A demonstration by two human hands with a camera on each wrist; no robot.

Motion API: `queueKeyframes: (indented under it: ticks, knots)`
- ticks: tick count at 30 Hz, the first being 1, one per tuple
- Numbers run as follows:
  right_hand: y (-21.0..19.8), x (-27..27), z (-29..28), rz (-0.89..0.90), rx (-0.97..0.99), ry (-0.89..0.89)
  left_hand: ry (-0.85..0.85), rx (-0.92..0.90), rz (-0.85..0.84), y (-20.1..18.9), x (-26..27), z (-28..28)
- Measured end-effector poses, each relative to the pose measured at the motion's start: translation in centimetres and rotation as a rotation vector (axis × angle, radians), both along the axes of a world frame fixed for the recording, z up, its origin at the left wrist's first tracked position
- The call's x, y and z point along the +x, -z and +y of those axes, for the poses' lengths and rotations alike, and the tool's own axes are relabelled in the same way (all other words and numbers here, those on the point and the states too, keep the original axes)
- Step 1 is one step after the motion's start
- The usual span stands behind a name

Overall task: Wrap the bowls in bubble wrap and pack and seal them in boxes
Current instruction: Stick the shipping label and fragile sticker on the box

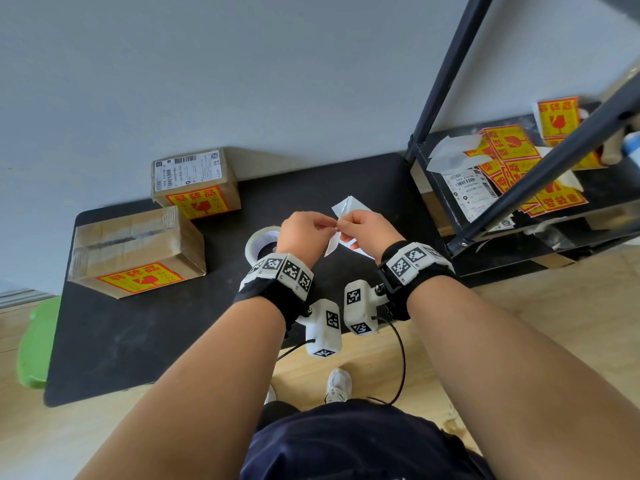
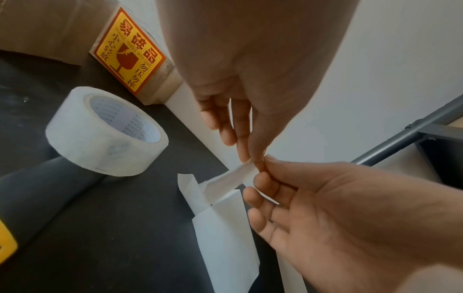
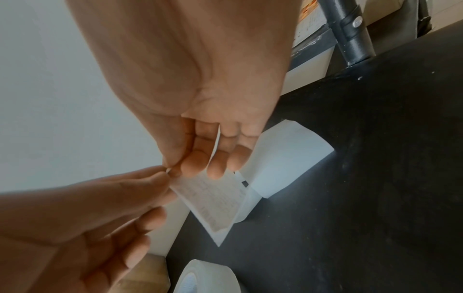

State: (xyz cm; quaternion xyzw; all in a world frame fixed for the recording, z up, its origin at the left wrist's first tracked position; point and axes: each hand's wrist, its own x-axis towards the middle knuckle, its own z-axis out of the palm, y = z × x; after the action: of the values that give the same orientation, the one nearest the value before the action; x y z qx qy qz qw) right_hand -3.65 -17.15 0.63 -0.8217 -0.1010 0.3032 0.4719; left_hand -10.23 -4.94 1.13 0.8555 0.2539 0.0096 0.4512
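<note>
**Fragile stickers and tape print**

The yellow-and-red sticker (image 2: 127, 51) on the cardboard box (image 2: 160, 87) reads 易碎品, 小心轻放, 勿压勿摔 and "HANDLE WITH CARE", around a broken-glass sign. Inside the tape roll (image 2: 105, 132), "MADE IN" repeats on the core. Shipping labels on the boxes and shelf are too small to read.

The bench (image 1: 145, 341) was matt black; the boxes (image 1: 138, 251) plain brown cardboard under glossy clear tape; the tape roll (image 2: 105, 134) cloudy plastic; the label (image 3: 213, 200) thin white paper; the shelf frame (image 1: 446, 77) dark painted metal.
</note>
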Motion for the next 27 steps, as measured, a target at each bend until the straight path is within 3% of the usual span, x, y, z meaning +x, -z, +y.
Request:
queueKeyframes:
  ticks: [27]
  knots:
    - [-1.1,0.2,0.2,0.101,0.091,0.050,0.063,0.155,0.032,0.6,1.2,0.7]
